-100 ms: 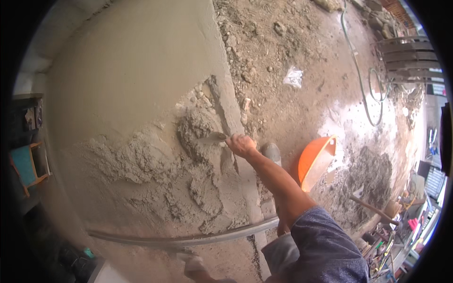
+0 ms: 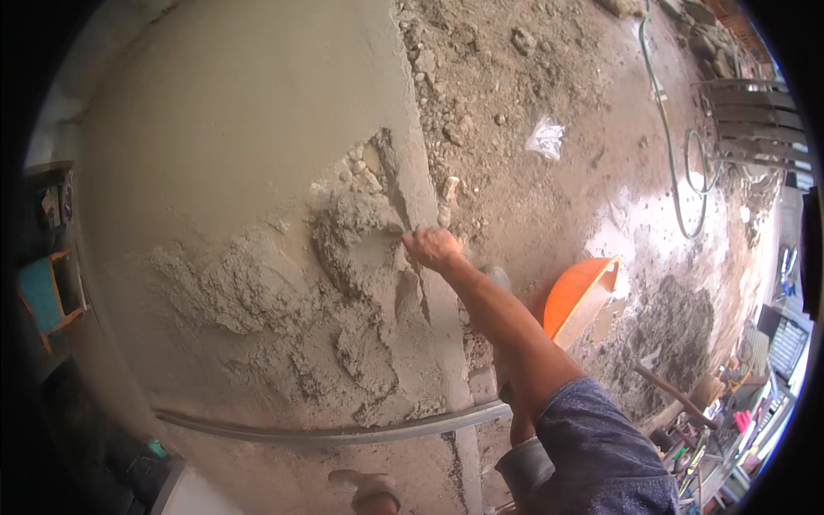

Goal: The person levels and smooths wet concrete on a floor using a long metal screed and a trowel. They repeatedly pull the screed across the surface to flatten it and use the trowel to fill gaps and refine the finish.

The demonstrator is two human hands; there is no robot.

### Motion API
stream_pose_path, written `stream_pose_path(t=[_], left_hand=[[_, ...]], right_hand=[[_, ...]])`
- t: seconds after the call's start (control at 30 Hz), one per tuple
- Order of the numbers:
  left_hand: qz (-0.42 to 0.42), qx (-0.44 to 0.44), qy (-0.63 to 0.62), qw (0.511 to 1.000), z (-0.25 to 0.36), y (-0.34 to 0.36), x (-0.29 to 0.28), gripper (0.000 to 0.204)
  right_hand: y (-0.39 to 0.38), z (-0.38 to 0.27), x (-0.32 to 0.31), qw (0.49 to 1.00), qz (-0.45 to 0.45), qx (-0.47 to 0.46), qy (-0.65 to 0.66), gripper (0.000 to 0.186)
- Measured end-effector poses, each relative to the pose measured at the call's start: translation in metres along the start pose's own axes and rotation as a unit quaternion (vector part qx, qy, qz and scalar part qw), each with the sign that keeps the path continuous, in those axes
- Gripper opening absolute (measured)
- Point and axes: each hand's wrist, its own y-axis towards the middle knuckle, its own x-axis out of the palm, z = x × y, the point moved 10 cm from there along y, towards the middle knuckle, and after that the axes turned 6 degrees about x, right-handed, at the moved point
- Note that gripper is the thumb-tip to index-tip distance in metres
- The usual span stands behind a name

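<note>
My right hand (image 2: 433, 249) is closed around the handle of a trowel (image 2: 374, 251). The trowel's blade lies against a lump of wet grey concrete (image 2: 348, 219), so its outline is hard to make out. My arm reaches in from the lower right in a dark blue sleeve. Directly beside the hand runs a pale, straight concrete strip (image 2: 445, 322) along the edge of the pour. Rough, unsmoothed concrete (image 2: 249, 292) spreads to the left, and a smooth grey surface (image 2: 232, 112) extends beyond it. My left hand is out of view.
A long straightedge bar (image 2: 343, 436) crosses the near side. Right of my arm rests an orange basin (image 2: 573, 296) on muddy ground. Further off are a green hose (image 2: 665, 129), a crumpled plastic bag (image 2: 545, 139), a long-handled tool (image 2: 674, 395) and piled clutter at the right.
My right hand has shifted slightly left and away from me, pushing the trowel against the concrete lump. The whole view has also moved a little.
</note>
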Motion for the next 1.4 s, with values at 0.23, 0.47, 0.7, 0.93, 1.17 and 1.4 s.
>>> stream_pose_path(t=[0.23,0.47,0.7,0.93,1.17,1.4], left_hand=[[0.063,-0.155,-0.115,0.979,-0.038,-0.127,0.057,0.036],[0.112,-0.059,-0.294,0.948,0.009,-0.162,0.076,0.043],[0.003,-0.033,-0.538,0.842,0.262,-0.127,0.235,0.043],[-0.032,0.075,-0.552,0.829,0.335,-0.088,0.407,0.047],[0.105,0.086,-0.469,0.873,0.319,-0.077,0.372,0.040],[0.123,0.036,-0.449,0.884,0.314,-0.074,0.370,0.042]], right_hand=[[0.119,0.104,-0.101,0.985,-0.028,0.086,0.143,0.041],[0.078,0.099,-0.123,0.992,-0.056,-0.016,-0.115,0.031],[0.106,0.127,-0.116,0.999,0.003,0.018,-0.033,0.039],[0.071,0.106,0.006,0.988,-0.036,-0.147,-0.042,0.033],[-0.050,0.016,0.016,0.924,-0.032,-0.289,-0.246,0.026],[-0.096,-0.081,-0.009,0.722,0.052,-0.611,-0.320,0.028]])
